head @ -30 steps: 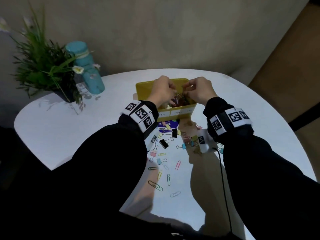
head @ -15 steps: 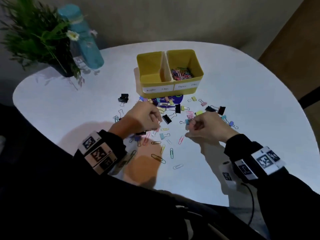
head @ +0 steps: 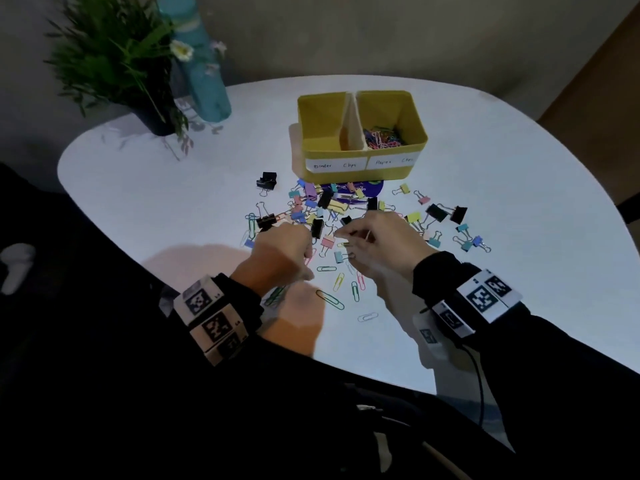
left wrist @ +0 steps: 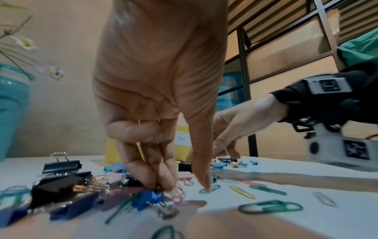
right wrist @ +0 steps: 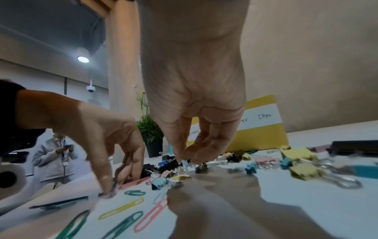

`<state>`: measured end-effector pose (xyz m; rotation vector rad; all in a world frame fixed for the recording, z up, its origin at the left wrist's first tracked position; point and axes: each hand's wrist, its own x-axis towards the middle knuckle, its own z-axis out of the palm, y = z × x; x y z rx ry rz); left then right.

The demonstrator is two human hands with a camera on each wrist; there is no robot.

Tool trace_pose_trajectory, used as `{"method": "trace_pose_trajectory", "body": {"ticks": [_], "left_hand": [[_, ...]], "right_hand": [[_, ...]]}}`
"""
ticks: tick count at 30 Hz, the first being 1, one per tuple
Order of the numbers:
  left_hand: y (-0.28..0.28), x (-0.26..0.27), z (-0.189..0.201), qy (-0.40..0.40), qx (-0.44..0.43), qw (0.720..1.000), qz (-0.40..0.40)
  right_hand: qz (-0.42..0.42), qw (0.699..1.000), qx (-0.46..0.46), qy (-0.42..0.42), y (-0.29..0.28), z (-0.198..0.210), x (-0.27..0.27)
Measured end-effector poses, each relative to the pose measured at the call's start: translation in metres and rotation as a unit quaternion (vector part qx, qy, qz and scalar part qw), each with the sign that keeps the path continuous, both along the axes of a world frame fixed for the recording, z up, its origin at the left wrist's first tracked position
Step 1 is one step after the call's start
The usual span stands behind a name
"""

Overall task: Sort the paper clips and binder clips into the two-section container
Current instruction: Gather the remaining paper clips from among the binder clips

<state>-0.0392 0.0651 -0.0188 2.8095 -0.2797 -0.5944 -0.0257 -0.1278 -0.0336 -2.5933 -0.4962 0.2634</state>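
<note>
The yellow two-section container stands at the table's middle; its right section holds coloured paper clips, and its left section looks empty. In front lies a scatter of binder clips and paper clips. My left hand reaches down into the scatter's left side. It keeps a yellow paper clip tucked in its curled fingers, and its fingertips touch a pink paper clip. My right hand pinches down among small binder clips; a thin pale clip shows in its curled fingers.
A potted plant and a teal bottle stand at the table's back left. A purple disc lies under the container's front. Black binder clips lie to the right. A person stands beyond the table.
Both hands have come back from above the container's right section to the scatter in front of it. Over the last half second they moved closer together, fingertips down among the clips.
</note>
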Motion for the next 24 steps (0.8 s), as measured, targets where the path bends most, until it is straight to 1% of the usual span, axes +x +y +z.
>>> {"method": "trace_pose_trajectory", "body": {"ticks": [2,4,6,7,10,13,15,17,19,22,23,24], "left_hand": [[0.004,-0.009,-0.003,0.026,-0.036,0.999,-0.014],[0.015,-0.015,-0.005,0.006,-0.062,0.998,-0.012],[0.024,-0.022,-0.005,-0.029,-0.045,0.998,-0.03],[0.027,-0.026,-0.004,-0.031,-0.032,0.998,-0.044],[0.022,-0.04,-0.005,0.01,-0.009,0.995,-0.103],[0.013,-0.048,-0.008,0.03,0.02,0.988,-0.148],[0.008,-0.05,-0.01,0.04,0.035,0.983,-0.176],[0.003,-0.052,-0.009,0.057,0.043,0.977,-0.201],[0.0,-0.054,-0.006,0.046,0.032,0.981,-0.186],[0.004,-0.057,-0.002,-0.028,0.026,0.995,-0.095],[0.005,-0.059,0.0,-0.032,0.036,0.997,-0.068],[0.006,-0.062,0.001,-0.018,0.05,0.997,-0.051]], "right_hand": [[0.016,0.995,-0.081,-0.061,0.0,-0.003,0.0],[0.041,0.98,-0.159,-0.113,-0.005,-0.009,-0.008],[0.076,0.971,-0.191,-0.123,-0.014,-0.014,-0.018],[0.087,0.968,-0.2,-0.125,-0.019,-0.016,-0.021],[0.089,0.962,-0.217,-0.141,-0.034,-0.016,-0.023],[0.056,0.966,-0.229,-0.104,-0.039,-0.005,-0.031],[0.089,0.97,-0.208,-0.087,-0.039,0.0,-0.043],[0.131,0.975,-0.158,-0.081,-0.033,0.003,-0.057],[0.141,0.98,-0.107,-0.091,-0.031,0.0,-0.064],[0.129,0.981,-0.099,-0.108,-0.029,-0.007,-0.059],[0.136,0.98,-0.098,-0.108,-0.027,-0.009,-0.057],[0.148,0.979,-0.097,-0.104,-0.025,-0.012,-0.056]]}}
